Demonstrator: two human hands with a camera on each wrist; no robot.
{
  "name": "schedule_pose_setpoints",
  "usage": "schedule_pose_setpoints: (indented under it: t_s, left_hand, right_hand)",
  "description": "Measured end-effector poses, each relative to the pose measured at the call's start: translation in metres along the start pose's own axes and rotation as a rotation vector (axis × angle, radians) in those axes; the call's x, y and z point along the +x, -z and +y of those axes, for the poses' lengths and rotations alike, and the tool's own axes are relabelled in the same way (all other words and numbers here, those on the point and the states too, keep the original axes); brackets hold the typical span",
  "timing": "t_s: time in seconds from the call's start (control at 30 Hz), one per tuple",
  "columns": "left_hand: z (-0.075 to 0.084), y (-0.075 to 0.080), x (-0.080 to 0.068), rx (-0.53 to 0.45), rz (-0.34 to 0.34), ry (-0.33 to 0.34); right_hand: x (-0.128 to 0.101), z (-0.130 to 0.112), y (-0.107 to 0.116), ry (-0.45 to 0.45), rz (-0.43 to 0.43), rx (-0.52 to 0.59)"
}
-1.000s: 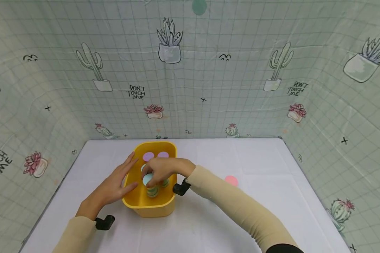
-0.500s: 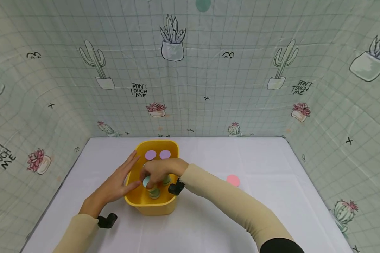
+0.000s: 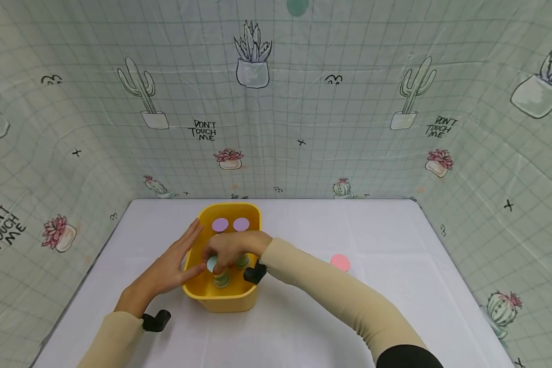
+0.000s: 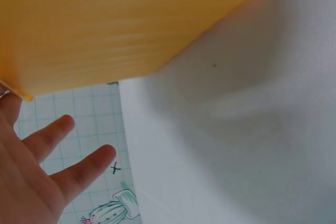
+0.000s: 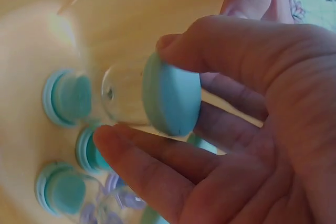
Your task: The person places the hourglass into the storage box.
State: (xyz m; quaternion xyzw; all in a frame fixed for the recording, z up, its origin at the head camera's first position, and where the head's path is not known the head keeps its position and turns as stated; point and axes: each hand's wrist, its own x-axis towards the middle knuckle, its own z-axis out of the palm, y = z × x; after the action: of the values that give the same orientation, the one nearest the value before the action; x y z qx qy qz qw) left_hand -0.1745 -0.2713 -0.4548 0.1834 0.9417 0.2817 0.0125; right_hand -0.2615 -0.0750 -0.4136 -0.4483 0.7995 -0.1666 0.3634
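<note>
Sideways, jar (image 5: 142,95), cap (image 5: 173,100) toward palm.

**Bin interior tight, table around it open**

Yellow bin (image 3: 221,301) sits centre frame. Left hand (image 3: 167,268) lies flat against its left wall, blocking that side. Right hand (image 3: 232,249) fills the middle of the bin, holding a teal-lidded jar (image 5: 157,98); more teal-lidded jars (image 5: 65,98) crowd the floor beneath it, two purple lids (image 3: 230,224) at the far end. White table (image 3: 395,286) at right is open apart from a pink disc (image 3: 340,262).
</note>
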Motion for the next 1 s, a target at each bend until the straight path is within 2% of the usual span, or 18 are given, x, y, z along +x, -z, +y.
schedule_pose_setpoints:
  t_s: [0.17,0.33,0.57,0.63,0.8,0.9,1.0]
  left_hand:
    - [0.000,0.000,0.000,0.000,-0.003,-0.013]
    - [0.000,0.000,-0.001,0.007,-0.012,-0.009]
    - [-0.001,-0.002,-0.001,-0.042,-0.005,-0.007]
    - [-0.001,-0.004,-0.001,-0.056,-0.005,-0.001]
    - [0.000,-0.007,0.000,-0.065,-0.011,0.005]
    - [0.000,-0.007,0.000,-0.059,-0.009,0.009]
    - [0.000,-0.007,-0.001,-0.051,-0.006,0.021]
  right_hand:
    - [-0.002,-0.002,0.002,-0.008,0.008,-0.048]
    - [-0.009,-0.003,0.006,-0.003,0.031,-0.043]
    - [-0.031,-0.003,0.018,0.021,0.089,-0.045]
    - [-0.042,-0.001,0.024,0.070,0.126,-0.044]
    - [-0.079,0.013,0.038,0.175,0.242,0.059]
    - [-0.106,0.027,0.043,0.183,0.319,0.087]
    - [-0.132,0.045,0.045,0.150,0.389,0.095]
